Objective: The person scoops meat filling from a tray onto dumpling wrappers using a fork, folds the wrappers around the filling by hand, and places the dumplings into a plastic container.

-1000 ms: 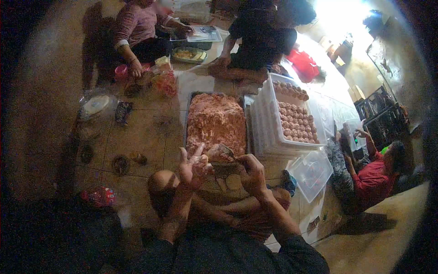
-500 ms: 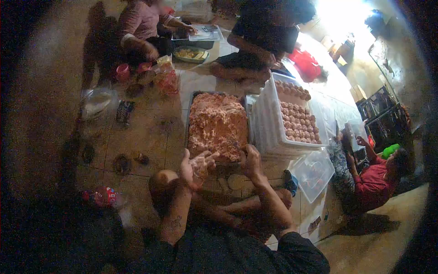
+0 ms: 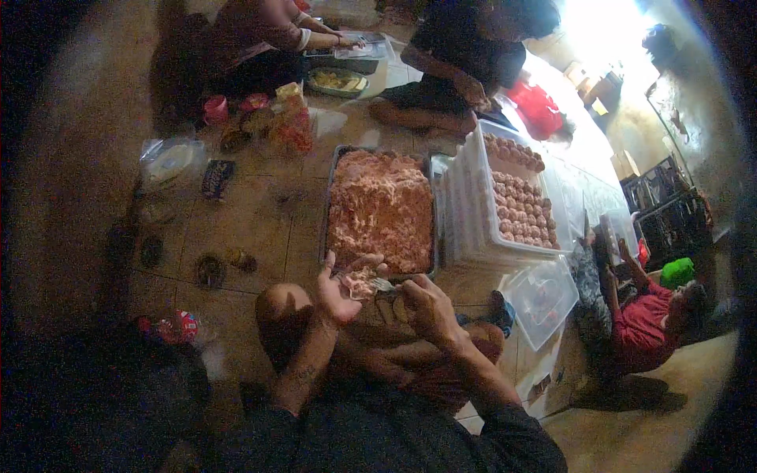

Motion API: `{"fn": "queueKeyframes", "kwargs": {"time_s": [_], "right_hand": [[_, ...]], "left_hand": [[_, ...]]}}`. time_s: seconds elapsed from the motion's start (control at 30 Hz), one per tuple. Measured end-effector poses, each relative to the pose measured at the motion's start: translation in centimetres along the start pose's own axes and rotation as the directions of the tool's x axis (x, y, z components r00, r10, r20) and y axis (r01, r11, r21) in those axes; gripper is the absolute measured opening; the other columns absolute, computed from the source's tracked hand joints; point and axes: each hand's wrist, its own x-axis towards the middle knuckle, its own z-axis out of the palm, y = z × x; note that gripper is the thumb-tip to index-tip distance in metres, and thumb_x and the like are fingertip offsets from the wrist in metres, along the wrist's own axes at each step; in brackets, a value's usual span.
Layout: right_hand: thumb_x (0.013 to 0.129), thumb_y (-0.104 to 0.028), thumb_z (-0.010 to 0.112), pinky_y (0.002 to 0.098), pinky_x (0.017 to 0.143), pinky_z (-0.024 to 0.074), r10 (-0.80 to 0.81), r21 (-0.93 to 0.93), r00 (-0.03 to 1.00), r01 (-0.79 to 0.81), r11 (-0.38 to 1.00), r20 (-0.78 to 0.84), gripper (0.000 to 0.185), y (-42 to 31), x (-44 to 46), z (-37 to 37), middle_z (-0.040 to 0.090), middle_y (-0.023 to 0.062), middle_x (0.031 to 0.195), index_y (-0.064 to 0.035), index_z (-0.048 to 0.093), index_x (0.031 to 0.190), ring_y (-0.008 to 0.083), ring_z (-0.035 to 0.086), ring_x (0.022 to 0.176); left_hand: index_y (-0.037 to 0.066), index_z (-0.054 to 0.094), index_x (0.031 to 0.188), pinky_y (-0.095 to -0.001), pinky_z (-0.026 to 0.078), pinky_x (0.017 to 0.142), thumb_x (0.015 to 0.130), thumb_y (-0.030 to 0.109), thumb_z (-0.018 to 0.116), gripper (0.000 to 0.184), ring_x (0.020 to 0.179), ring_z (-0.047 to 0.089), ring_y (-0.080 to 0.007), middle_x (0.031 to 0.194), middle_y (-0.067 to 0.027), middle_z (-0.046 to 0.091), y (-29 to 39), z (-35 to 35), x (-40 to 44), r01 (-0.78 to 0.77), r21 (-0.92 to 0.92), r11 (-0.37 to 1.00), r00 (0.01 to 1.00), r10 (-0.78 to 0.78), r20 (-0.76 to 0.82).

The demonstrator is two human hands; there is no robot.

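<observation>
A deep rectangular tray (image 3: 326, 236) in front of my crossed legs is filled with pink ground meat mixture (image 3: 378, 213). Palm up at the tray's near edge, my left hand (image 3: 337, 296) is cupped under a lump of meat mixture (image 3: 360, 285). My right hand (image 3: 426, 303) grips a metal spoon (image 3: 384, 284), its tip touching that lump; the spoon's handle is hidden in my fingers. To the right of the tray, stacked white plastic containers (image 3: 465, 189) stand, and the top one holds rows of meatballs (image 3: 520, 206).
A clear plastic lid or box (image 3: 538, 299) lies at the right. Two people (image 3: 465, 71) (image 3: 264, 39) sit across from me, and a person in red (image 3: 643, 319) sits at the right. Pink cups (image 3: 214, 109), a bowl of food (image 3: 337, 81) and bags are on the tiled floor.
My right hand has come left from the tray's near corner, bringing the spoon to my left palm. A lump of meat now lies there. The person at the upper left has leaned right.
</observation>
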Motion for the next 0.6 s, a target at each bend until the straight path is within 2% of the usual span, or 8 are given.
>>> {"fn": "queueKeyframes", "kwargs": {"time_s": [0.07,0.1,0.2,0.3,0.4,0.47,0.5,0.6], "right_hand": [[0.08,-0.004,0.066,0.0454,0.078,0.0503,-0.141,-0.359,0.99,0.128,0.925,-0.012,0.027,-3.2,-0.8,-0.8,0.057,0.0176,0.099,-0.0063,0.062,0.106,0.0413,0.059,0.094],[0.08,-0.004,0.066,0.0454,0.078,0.0503,-0.136,-0.357,0.991,0.122,0.926,-0.017,0.027,-1.9,-0.7,-0.5,0.057,0.0176,0.099,-0.0063,0.062,0.106,0.0413,0.059,0.094],[0.082,-0.003,0.065,0.0446,0.076,0.0501,-0.35,-0.323,0.937,0.336,0.885,0.016,0.027,2.5,0.2,0.2,0.057,0.0165,0.097,-0.0085,0.064,0.108,0.0405,0.06,0.091],[0.085,0.0,0.064,0.0426,0.072,0.0505,-0.458,-0.287,0.885,0.421,0.861,-0.077,0.023,1.9,0.4,-0.1,0.056,0.016,0.092,-0.007,0.065,0.107,0.0386,0.061,0.085],[0.087,0.003,0.061,0.0411,0.07,0.0509,-0.379,-0.267,0.923,0.352,0.897,-0.058,0.02,-3.2,-0.6,-0.8,0.057,0.0154,0.087,-0.0049,0.065,0.105,0.0361,0.062,0.081],[0.087,0.002,0.061,0.0387,0.068,0.0506,-0.429,-0.268,0.895,0.386,0.883,-0.125,0.019,-2.8,-0.6,-0.8,0.058,0.0146,0.085,-0.0031,0.065,0.105,0.034,0.062,0.079],[0.087,0.002,0.061,0.0387,0.068,0.0506,-0.436,-0.27,0.892,0.393,0.879,-0.12,0.019,-3.4,-0.5,-0.9,0.058,0.0146,0.085,-0.0031,0.065,0.105,0.034,0.062,0.079],[0.085,0.003,0.063,0.0386,0.07,0.0505,-0.37,-0.235,0.897,0.316,0.919,-0.24,0.022,-4.2,-0.7,-0.3,0.06,0.015,0.089,-0.0029,0.065,0.106,0.0343,0.062,0.081]], "left_hand": [[-0.005,0.055,0.134,-0.0597,0.035,0.112,0.095,0.066,0.044,0.082,0.131,0.049,-0.042,0.141,-0.0259,0.053,0.1,-0.3,-0.3,0.05,0.041,0.998,0.991,-0.055,0.122],[-0.005,0.055,0.134,-0.0597,0.035,0.112,0.095,0.066,0.044,0.082,0.131,0.049,-0.042,0.141,-0.0259,0.053,0.0,-0.3,-0.2,0.057,0.042,0.998,0.991,-0.061,0.119],[-0.004,0.055,0.135,-0.059,0.037,0.111,0.095,0.066,0.043,0.081,0.13,0.051,-0.0417,0.141,-0.0261,0.053,-0.3,0.3,0.0,0.021,0.117,0.993,0.997,-0.03,0.075],[-0.008,0.053,0.132,-0.0583,0.038,0.111,0.097,0.064,0.043,0.08,0.126,0.053,-0.0437,0.137,-0.0285,0.054,0.1,1.5,-0.6,-0.083,-0.021,0.996,0.995,0.084,0.057],[-0.007,0.05,0.135,-0.0574,0.039,0.111,0.098,0.063,0.043,0.079,0.126,0.052,-0.0439,0.138,-0.0281,0.053,0.0,3.9,-1.1,-0.202,0.01,0.979,0.971,0.199,0.136],[-0.005,0.049,0.138,-0.0558,0.041,0.11,0.099,0.06,0.044,0.076,0.126,0.053,-0.0424,0.138,-0.0263,0.054,-0.3,5.5,-1.2,-0.199,-0.248,0.948,0.977,0.21,0.018],[-0.004,0.048,0.139,-0.0538,0.043,0.108,0.099,0.058,0.045,0.074,0.124,0.055,-0.0406,0.138,-0.0253,0.055,0.1,3.8,-0.6,-0.202,-0.127,0.971,0.978,0.207,0.028],[-0.004,0.051,0.136,-0.0536,0.045,0.105,0.099,0.058,0.046,0.073,0.122,0.057,-0.039,0.136,-0.0252,0.056,-1.6,1.8,0.6,-0.283,-0.064,0.957,0.942,0.29,0.169]]}}
